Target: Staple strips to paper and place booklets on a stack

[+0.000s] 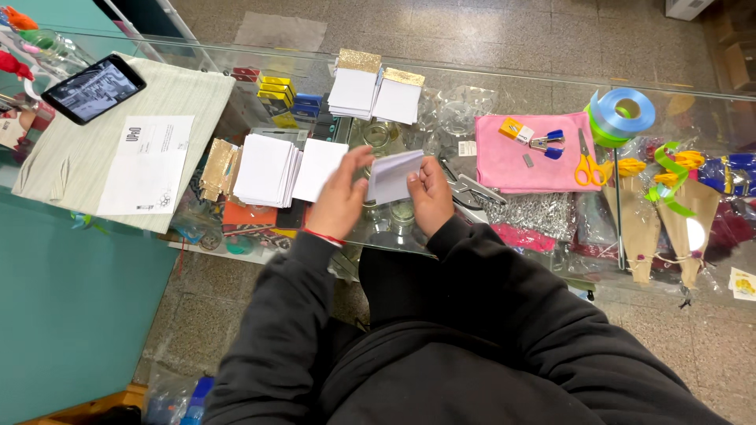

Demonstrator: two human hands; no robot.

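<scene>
Over the glass counter, the right hand grips a small folded white paper by its right edge. The left hand (fingers spread fairly wide) touches its left side. Just left lie stacked white sheets; scissors sit well right on a pink cloth.

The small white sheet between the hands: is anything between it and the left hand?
Nothing visible. The right hand holds the white sheet, and the left hand is right beside its left edge above the glass counter.
</scene>
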